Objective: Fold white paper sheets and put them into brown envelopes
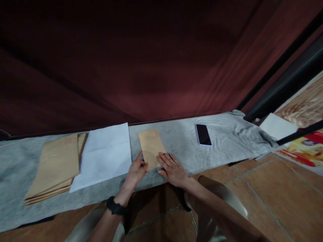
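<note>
A small brown paper envelope lies on the grey cloth in front of me, angled slightly to the left. My left hand is at its near left corner, the index finger pointing along the left edge. The thumb and curled fingers close on that corner, though the fingers underneath are partly hidden. My right hand rests palm down on the near right part of the envelope, its fingers stretched out. Left of my hands is a large white paper sheet with a faint crease. Beside it sits a stack of larger brown envelopes.
A phone with a dark screen and purple edge lies to the right on the grey cloth. Behind hangs a dark red curtain. Dark bars and a white board stand at the right, above the tiled floor.
</note>
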Tool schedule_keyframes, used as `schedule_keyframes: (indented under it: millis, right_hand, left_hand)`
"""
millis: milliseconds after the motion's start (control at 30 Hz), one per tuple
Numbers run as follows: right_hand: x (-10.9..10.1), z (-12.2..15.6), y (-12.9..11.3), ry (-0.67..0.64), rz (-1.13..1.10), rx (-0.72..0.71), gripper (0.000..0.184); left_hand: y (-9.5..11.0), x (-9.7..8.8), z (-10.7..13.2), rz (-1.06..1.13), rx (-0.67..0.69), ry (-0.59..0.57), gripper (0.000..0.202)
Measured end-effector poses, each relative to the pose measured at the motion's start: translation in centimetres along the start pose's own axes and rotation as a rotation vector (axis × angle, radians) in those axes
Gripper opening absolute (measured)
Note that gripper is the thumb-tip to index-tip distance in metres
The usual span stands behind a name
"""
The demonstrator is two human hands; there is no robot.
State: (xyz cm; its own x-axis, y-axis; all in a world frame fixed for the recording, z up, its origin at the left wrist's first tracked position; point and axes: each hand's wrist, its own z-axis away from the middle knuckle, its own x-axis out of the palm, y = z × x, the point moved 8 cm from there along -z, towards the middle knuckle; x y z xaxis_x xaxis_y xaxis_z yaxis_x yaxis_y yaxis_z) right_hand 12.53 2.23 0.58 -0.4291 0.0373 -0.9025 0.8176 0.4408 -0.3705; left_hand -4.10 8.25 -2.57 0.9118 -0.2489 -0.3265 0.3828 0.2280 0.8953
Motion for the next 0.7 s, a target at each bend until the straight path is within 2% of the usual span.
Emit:
schedule_keyframes:
  millis: [67, 133, 200, 267, 333, 367, 433, 533, 600, 700]
  right_hand:
    - [0.9, 0.5, 0.0, 0.004, 0.077, -0.023, 0.062]
    - [1.2, 0.8, 0.1, 0.020, 0.114, -0.043, 0.065]
    - [1.4, 0.8, 0.1, 0.027, 0.133, -0.052, 0.065]
    - [1.3, 0.7, 0.1, 0.023, 0.143, -0.053, 0.064]
    - [1.3, 0.6, 0.1, 0.018, 0.152, -0.050, 0.065]
    - [1.2, 0.6, 0.1, 0.017, 0.155, -0.046, 0.065]
    - [1.1, 0.6, 0.1, 0.020, 0.161, -0.043, 0.066]
    - [1.0, 0.5, -0.1, 0.030, 0.151, -0.047, 0.065]
    - [1.0, 0.5, -0.1, 0.028, 0.131, -0.042, 0.065]
    - [1.0, 0.4, 0.0, 0.013, 0.090, -0.020, 0.066]
  left_hand:
    - [0.2, -0.5, 0.2, -0.168, 0.046, 0.032, 0.074]
    - [0.9, -1.3, 0.4, -0.383, 0.121, 0.137, 0.059]
    - [2.6, -1.4, 0.3, -0.544, 0.260, 0.252, 0.046]
    - [4.8, -0.4, -0.3, -0.605, 0.448, 0.289, 0.044]
    - [6.6, 1.2, -2.0, -0.663, 0.592, 0.269, 0.049]
    - [7.3, 1.9, -3.2, -0.722, 0.620, 0.252, 0.052]
    - [7.9, 2.9, -6.0, -0.845, 0.617, 0.201, 0.055]
    - [7.9, 3.5, -9.7, -0.979, 0.594, 0.124, 0.059]
    - [7.8, 3.6, -11.1, -1.019, 0.598, 0.085, 0.058]
    - [7.5, 3.9, -11.7, -1.034, 0.626, 0.045, 0.057]
